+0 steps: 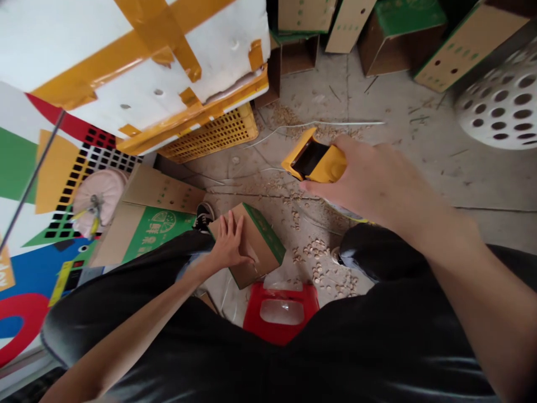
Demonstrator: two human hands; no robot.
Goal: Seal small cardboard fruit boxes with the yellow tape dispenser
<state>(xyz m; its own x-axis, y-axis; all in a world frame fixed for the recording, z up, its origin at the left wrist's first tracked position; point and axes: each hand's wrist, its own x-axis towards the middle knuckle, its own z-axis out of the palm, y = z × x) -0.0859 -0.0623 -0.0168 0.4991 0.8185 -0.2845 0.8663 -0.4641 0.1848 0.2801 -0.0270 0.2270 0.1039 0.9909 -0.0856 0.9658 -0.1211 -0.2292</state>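
Observation:
My right hand [369, 182] is closed around a yellow tape dispenser [314, 159], held up above the concrete floor. My left hand [229, 240] lies flat, fingers stretched out, on top of a small brown cardboard box with a green side [262, 238] that rests on the floor by my left shoe [204, 215]. I sit on a red plastic stool [280, 313], and my knees in dark trousers frame the box.
A white foam box strapped with yellow tape [138, 61] sits on a yellow slotted crate [210, 134] at upper left. Flat green-and-brown cartons [146, 221] lie at left, and more cartons [398, 33] stand at the back. A white perforated object [501, 101] is at right. Small scraps litter the floor [323, 268].

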